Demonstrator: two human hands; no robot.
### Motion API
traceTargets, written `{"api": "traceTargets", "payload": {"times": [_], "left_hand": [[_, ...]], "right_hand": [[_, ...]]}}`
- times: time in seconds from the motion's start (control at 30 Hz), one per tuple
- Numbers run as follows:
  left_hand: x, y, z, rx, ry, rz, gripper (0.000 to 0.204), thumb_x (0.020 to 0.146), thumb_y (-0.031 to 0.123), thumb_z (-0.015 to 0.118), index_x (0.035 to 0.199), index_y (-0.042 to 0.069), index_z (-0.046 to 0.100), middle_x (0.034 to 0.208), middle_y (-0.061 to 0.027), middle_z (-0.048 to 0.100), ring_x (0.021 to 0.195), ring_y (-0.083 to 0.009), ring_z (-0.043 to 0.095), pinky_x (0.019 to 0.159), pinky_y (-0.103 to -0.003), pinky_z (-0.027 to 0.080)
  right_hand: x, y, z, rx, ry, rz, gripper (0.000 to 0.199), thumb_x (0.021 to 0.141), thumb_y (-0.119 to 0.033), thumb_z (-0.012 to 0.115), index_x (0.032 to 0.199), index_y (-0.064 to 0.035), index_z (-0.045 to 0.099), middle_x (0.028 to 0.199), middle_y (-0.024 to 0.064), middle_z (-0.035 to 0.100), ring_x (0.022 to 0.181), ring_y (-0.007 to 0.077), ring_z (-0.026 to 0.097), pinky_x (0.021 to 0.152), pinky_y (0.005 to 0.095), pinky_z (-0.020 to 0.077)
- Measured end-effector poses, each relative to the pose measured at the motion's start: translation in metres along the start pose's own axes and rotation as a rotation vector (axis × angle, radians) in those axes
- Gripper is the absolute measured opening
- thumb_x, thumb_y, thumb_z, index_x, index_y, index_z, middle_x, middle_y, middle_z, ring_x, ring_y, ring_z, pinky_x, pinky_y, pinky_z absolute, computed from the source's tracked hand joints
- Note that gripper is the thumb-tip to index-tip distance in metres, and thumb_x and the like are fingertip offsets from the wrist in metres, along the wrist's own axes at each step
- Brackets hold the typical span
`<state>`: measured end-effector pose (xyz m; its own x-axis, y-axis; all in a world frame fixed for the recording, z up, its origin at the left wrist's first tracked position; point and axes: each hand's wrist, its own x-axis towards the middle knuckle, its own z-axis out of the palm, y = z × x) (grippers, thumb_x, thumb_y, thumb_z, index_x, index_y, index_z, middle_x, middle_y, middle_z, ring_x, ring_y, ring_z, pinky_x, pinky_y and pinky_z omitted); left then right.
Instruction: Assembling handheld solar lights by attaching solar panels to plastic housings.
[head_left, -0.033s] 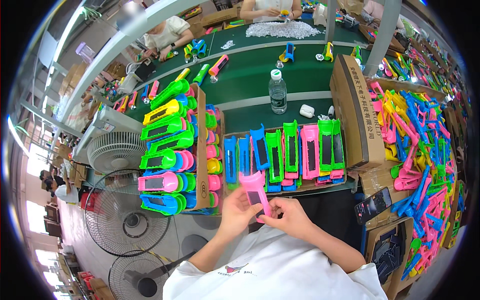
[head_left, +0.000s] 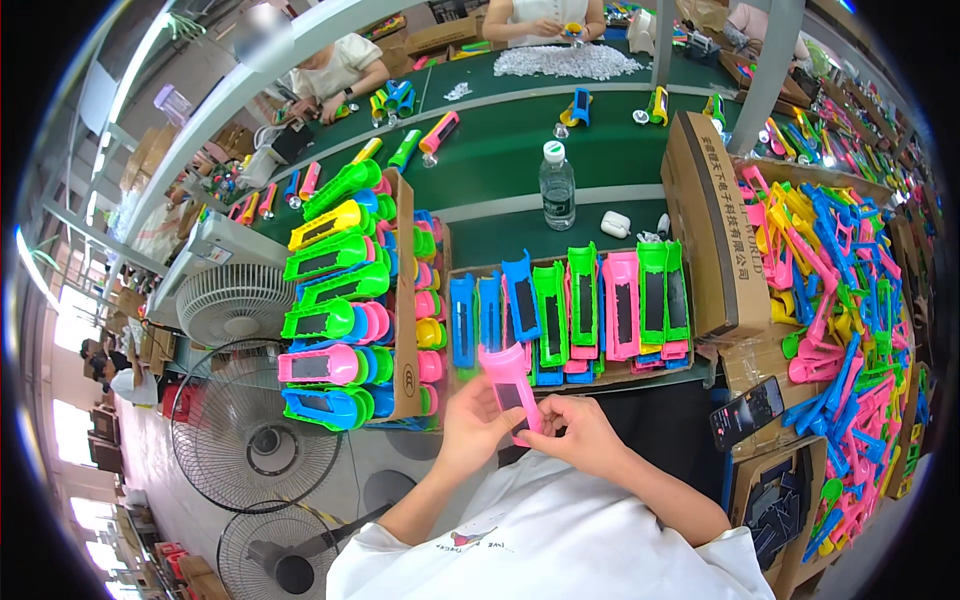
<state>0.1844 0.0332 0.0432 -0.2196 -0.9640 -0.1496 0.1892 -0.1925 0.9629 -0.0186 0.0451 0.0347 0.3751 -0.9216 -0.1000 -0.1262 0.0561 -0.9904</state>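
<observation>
A pink plastic flashlight shell [head_left: 509,386] with a dark panel on its face is held upright in front of my chest. My left hand [head_left: 472,425] grips its left side and my right hand [head_left: 580,437] holds its lower right side. Just beyond it lies a cardboard tray [head_left: 700,368] with a row of blue, green and pink shells [head_left: 570,315] lying side by side. To the left, a cardboard box [head_left: 404,300] holds a stack of assembled flashlights [head_left: 335,310] in green, yellow, pink and blue.
A water bottle [head_left: 557,185] stands on the green conveyor table [head_left: 500,150]. A brown carton [head_left: 705,225] sits right of the tray, with a heap of coloured plastic parts [head_left: 840,300] beyond. A phone [head_left: 747,411] lies at right. Fans [head_left: 235,300] stand at left. Other people work across the table.
</observation>
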Motion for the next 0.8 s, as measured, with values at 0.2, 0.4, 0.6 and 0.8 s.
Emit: {"api": "traceTargets", "payload": {"times": [0.2,0.4,0.6,0.8], "left_hand": [[0.000,0.005,0.001,0.040,0.083,0.038,0.048,0.087,-0.003,0.081,0.129,-0.001,0.057,0.119,-0.0108,0.071,0.108,-0.0166,0.070,0.097,-0.032,0.056],[0.012,0.014,-0.007,-0.023,0.059,0.072,0.047,0.093,0.004,0.078,0.133,-0.003,0.054,0.123,-0.0130,0.069,0.113,-0.0181,0.067,0.099,-0.033,0.055],[0.019,0.018,-0.004,-0.059,0.097,0.082,0.046,0.093,0.003,0.077,0.133,-0.003,0.055,0.122,-0.0129,0.069,0.111,-0.0189,0.068,0.097,-0.033,0.055],[0.042,0.028,-0.007,0.225,0.263,0.207,0.042,0.089,0.005,0.081,0.125,-0.001,0.061,0.113,-0.0082,0.073,0.101,-0.0145,0.069,0.089,-0.032,0.057]], "right_hand": [[0.010,-0.007,0.004,-0.066,0.025,-0.096,0.029,0.086,-0.020,0.085,0.095,0.0028,0.069,0.077,0.0081,0.068,0.066,0.0122,0.065,0.062,0.0272,0.0526],[0.024,-0.014,-0.006,0.195,-0.109,0.008,0.027,0.090,-0.018,0.083,0.103,0.0025,0.071,0.084,0.0041,0.070,0.072,0.0080,0.064,0.066,0.0252,0.0528],[0.026,-0.013,0.006,0.268,-0.010,0.071,0.025,0.092,-0.017,0.081,0.108,0.0002,0.071,0.088,0.0019,0.075,0.079,0.0059,0.067,0.073,0.0244,0.0537],[0.030,-0.008,0.008,0.253,0.077,-0.008,0.043,0.092,-0.023,0.081,0.124,0.0009,0.067,0.104,0.0089,0.075,0.093,0.0143,0.072,0.086,0.0313,0.0567]]}}
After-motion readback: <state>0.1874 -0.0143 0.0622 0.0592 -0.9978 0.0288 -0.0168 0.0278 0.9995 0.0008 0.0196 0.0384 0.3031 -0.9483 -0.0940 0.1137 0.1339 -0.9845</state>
